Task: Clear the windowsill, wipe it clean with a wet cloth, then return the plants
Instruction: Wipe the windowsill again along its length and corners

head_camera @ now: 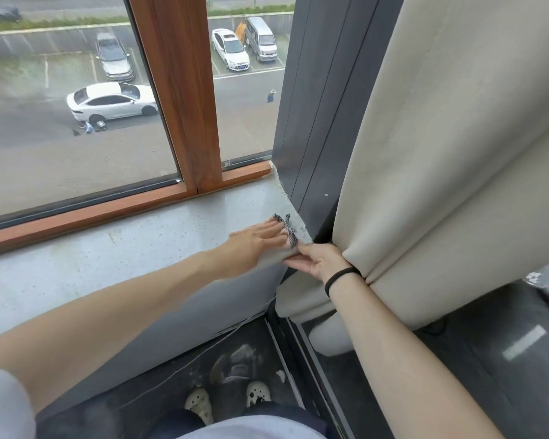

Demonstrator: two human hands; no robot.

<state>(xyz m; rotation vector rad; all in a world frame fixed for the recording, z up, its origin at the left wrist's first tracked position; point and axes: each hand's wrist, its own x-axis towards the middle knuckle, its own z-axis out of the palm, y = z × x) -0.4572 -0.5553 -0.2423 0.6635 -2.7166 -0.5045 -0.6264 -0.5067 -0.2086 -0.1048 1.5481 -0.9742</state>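
The grey stone windowsill (133,245) runs below a wood-framed window. My left hand (254,240) lies flat on its right end, fingers pressing a small black-and-white checked cloth (287,229) against the sill near the corner; most of the cloth is hidden under the fingers. My right hand (317,259), with a black band on the wrist, rests at the sill's front right corner, touching the edge of the beige curtain (441,185) and pushing it aside. No plants are in view.
A dark grey wall panel (311,122) closes the sill's right end. The wooden window frame (184,99) stands behind the sill. Below are a dark floor with a thin cable (184,364) and my feet in light clogs (200,403). A dark surface (504,343) lies at right.
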